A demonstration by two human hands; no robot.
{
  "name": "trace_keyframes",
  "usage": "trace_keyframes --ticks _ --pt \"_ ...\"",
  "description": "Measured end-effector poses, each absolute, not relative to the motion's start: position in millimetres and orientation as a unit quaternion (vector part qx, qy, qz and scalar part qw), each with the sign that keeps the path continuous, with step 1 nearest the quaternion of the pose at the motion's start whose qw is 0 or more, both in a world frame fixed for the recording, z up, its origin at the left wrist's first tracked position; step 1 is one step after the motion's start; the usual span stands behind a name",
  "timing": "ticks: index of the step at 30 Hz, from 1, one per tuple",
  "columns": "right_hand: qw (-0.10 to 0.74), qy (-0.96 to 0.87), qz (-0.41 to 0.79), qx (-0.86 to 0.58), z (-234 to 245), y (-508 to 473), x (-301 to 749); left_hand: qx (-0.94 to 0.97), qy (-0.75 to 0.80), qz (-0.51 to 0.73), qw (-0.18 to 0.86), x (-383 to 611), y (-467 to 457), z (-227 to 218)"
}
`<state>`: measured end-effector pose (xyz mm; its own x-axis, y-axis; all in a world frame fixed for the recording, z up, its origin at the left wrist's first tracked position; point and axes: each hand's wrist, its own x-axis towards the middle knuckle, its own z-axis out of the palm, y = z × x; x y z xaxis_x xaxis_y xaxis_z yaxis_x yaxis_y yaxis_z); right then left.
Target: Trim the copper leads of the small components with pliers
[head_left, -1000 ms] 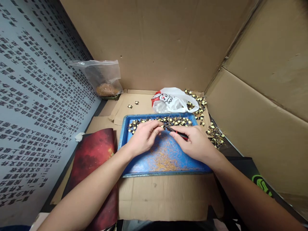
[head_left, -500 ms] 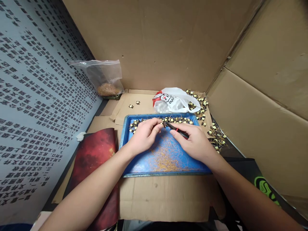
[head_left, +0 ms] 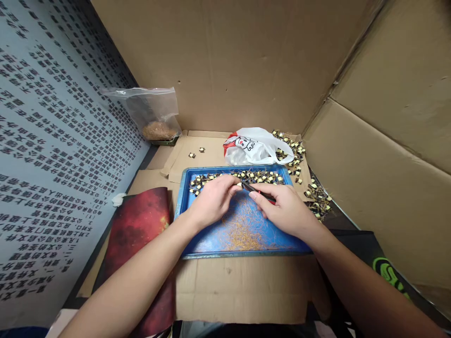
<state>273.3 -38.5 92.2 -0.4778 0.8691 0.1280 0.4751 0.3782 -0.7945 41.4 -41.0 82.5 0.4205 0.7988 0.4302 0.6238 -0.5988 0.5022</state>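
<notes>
Black cutters (head_left: 250, 188), gripped in the right hand (head_left: 287, 209), could nick the left hand (head_left: 215, 199), which pinches a part (head_left: 240, 184) close beside their tips, if that part slips.

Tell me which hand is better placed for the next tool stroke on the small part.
Probably the right hand: it grips the black-and-red tool, whose tip is at the small part. The left hand seems occupied, pinching that part above the blue tray.
</notes>
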Motion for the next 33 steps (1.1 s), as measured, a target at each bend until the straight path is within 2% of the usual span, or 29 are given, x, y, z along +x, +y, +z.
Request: trace_keyframes --ticks 8,12,18,23,27,30,33 --pt "0.294 -0.775 0.392 -0.399 89.2 -36.3 274.3 0.732 0.421 0.355 0.401 40.5 -37.6 87.6" --pt "0.333 -0.784 0.330 -0.407 81.7 -33.1 273.0 0.658 0.408 0.388 0.501 42.8 -37.3 83.3" --pt "0.310 -0.835 0.199 -0.408 75.7 -30.1 277.4 0.638 0.412 0.394 0.518 43.4 -39.4 83.8" --pt "0.357 -0.807 0.290 -0.371 79.1 -34.5 273.5 0.692 0.414 0.358 0.472 43.7 -42.5 87.3" --pt "0.363 -0.789 0.337 -0.363 83.4 -37.5 269.8 0.730 0.395 0.326 0.453 46.4 -46.2 89.9" --pt "0.393 -0.778 0.331 -0.362 82.4 -38.6 269.1 0.718 0.370 0.352 0.473 47.1 -46.6 88.8" --pt "0.433 -0.758 0.320 -0.368 79.1 -40.0 268.9 0.655 0.336 0.407 0.540 45.8 -44.5 85.6"
